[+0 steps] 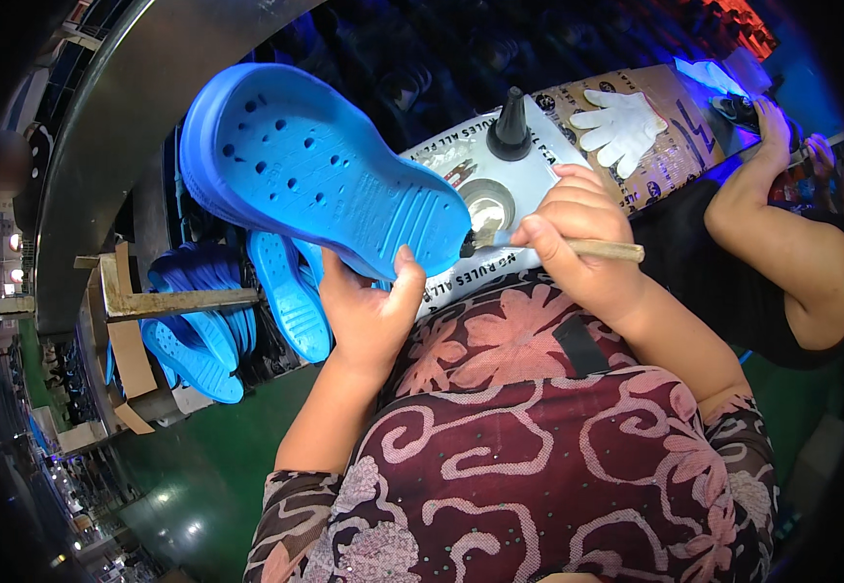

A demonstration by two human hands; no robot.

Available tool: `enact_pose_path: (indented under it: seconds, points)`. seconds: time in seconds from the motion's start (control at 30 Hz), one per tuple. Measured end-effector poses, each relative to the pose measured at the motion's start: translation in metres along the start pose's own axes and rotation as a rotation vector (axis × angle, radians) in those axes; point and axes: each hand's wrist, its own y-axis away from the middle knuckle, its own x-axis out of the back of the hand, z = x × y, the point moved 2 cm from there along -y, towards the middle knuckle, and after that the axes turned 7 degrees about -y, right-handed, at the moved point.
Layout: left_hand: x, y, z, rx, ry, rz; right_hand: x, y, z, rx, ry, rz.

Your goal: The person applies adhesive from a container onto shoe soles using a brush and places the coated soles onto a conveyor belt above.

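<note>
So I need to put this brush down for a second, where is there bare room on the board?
Free: the pale sheet between the black cone and the white glove. Crowded: the round tin beside the right hand, and the blue clog held in the left hand.

Light is coming from overhead, hitting the blue clog (pixel 315 165) above the left hand (pixel 369 311) hard, so its sole is looking saturated w/ soft sheen. A metal dish (pixel 487 202) just left of the right hand (pixel 582 233) is glaring white. Bkgd beyond both hands is going dark w/ blue-red glow. Green floor (pixel 199 466) below the left hand is showing small glare spots. Fisheye is bending the edges; corners are vignetting black; far left is blurring out.
</note>
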Motion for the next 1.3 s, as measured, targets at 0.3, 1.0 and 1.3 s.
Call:
enact_pose_path:
  seconds: [0.3,1.0,1.3]
  points:
    - [0.000,0.003,-0.001,-0.010,-0.079,0.026,-0.009,-0.003,-0.006,0.102,-0.045,-0.016]
    - [-0.009,0.002,-0.015,-0.264,-0.160,0.119,-0.007,-0.003,-0.006,0.127,0.015,-0.059]
    - [-0.005,0.000,-0.016,-0.367,-0.185,0.127,-0.005,-0.002,0.001,0.082,-0.097,0.029]
